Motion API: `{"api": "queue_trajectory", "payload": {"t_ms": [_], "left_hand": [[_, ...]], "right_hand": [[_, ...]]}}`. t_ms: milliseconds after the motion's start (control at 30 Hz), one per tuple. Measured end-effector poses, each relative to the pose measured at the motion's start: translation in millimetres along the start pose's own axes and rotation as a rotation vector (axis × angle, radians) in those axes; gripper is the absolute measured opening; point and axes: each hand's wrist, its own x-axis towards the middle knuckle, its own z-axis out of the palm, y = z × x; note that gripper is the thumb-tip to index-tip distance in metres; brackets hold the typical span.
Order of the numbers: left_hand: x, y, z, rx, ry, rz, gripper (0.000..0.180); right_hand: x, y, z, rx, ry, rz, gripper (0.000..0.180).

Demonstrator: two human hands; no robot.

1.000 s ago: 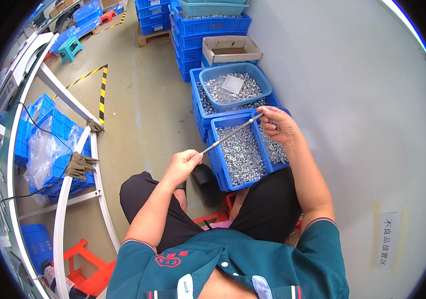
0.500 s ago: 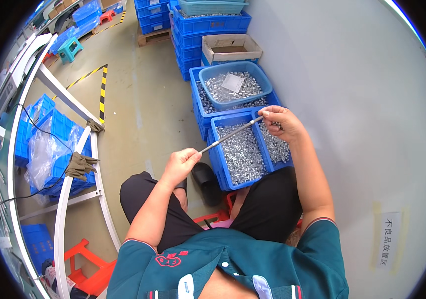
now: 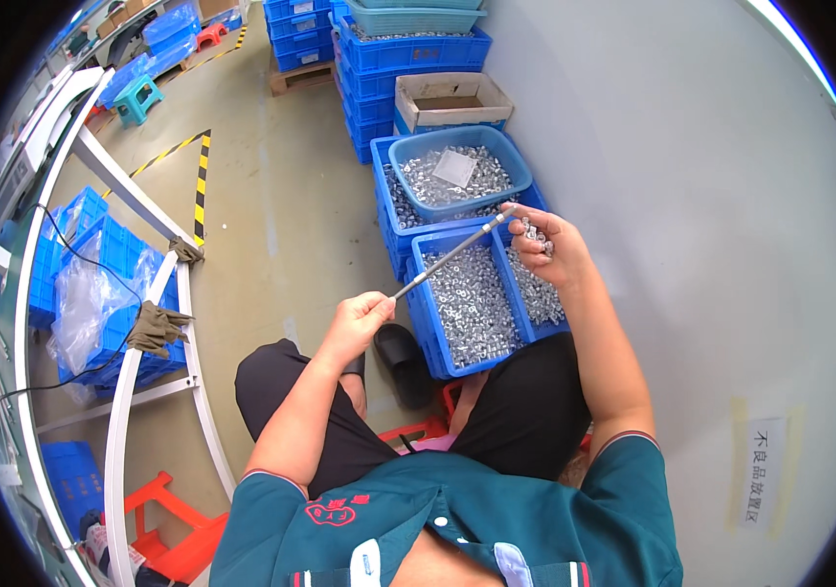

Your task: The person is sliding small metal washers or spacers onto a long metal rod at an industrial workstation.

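Note:
My left hand (image 3: pixel 359 321) is closed around the lower end of a thin grey metal rod (image 3: pixel 452 256), which slants up to the right. Near the rod's upper tip a short lighter piece sits around it. At that tip is my right hand (image 3: pixel 553 249), thumb and forefinger close to it. Its curled fingers cradle several small silvery metal nuts (image 3: pixel 538 238). Below the rod stands a divided blue bin (image 3: pixel 418 328), both compartments filled with the same kind of small metal parts (image 3: pixel 472 303).
Behind it, a light blue basin (image 3: pixel 398 157) of metal parts rests on another blue crate (image 3: pixel 384 210). Farther back are a worn white box (image 3: pixel 457 115) and stacked blue crates (image 3: pixel 364 103). A wall (image 3: pixel 711 245) rises at right; a white-framed table (image 3: pixel 124 430) stands left.
My right hand has shifted slightly up and left, and its fingers have opened out, showing the nuts. The rod's upper end has risen a little. My left hand has stayed put.

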Motion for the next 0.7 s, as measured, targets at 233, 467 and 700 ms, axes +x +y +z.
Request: {"api": "queue_trajectory", "payload": {"t_ms": [233, 467, 700], "left_hand": [[-6, 4, -3, 0.034, -0.008, -0.019, 0.026], [-6, -1, -5, 0.049, 0.008, 0.017, 0.026], [-7, 1, -4, 0.124, 0.040, -0.004, 0.027]], "right_hand": [[2, 3, -3, -0.019, 0.055, -0.092, 0.017], [4, 5, 1, -0.088, -0.004, -0.080, 0.021], [4, 11, 15, -0.275, 0.082, -0.146, 0.019]]}}
